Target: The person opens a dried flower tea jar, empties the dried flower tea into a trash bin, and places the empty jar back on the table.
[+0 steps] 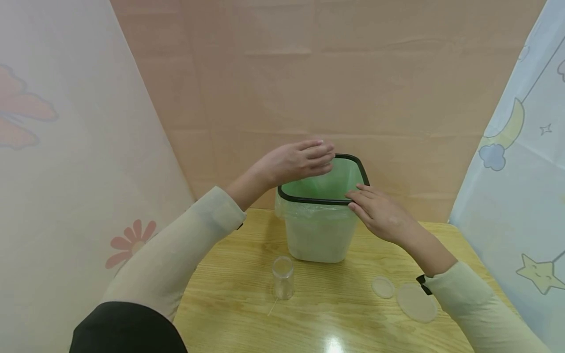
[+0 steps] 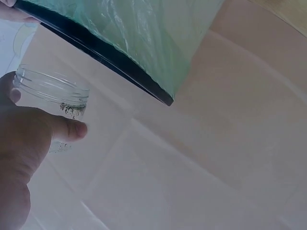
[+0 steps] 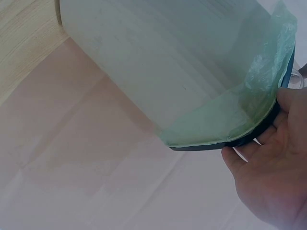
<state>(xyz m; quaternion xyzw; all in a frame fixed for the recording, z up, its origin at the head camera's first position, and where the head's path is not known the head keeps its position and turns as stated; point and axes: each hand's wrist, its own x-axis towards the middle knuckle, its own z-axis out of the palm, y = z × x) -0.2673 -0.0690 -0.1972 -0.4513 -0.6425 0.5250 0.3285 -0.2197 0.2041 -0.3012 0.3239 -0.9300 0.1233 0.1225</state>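
My left hand [image 1: 297,159] is raised over the far left part of a bin's opening, gripping a clear jar [image 2: 50,88]. The jar's threaded mouth has no lid on it, and dark specks cling inside its wall. In the head view the fingers hide most of the jar. The pale bin [image 1: 320,238] stands upright on the table, with a thin green liner bag [image 1: 340,176] inside it, folded over under a black rim ring [image 1: 313,201]. At the right corner my right hand [image 1: 388,218] holds the rim, thumb outside and fingers reaching over it.
In front of the bin a clear cylindrical container [image 1: 283,282] stands on the wooden table [image 1: 238,314], with a thin pale stick [image 1: 272,307] beside its base. A small translucent disc [image 1: 382,287] and a larger one [image 1: 417,302] lie flat near the right forearm. Fabric screens [image 1: 331,88] enclose the table.
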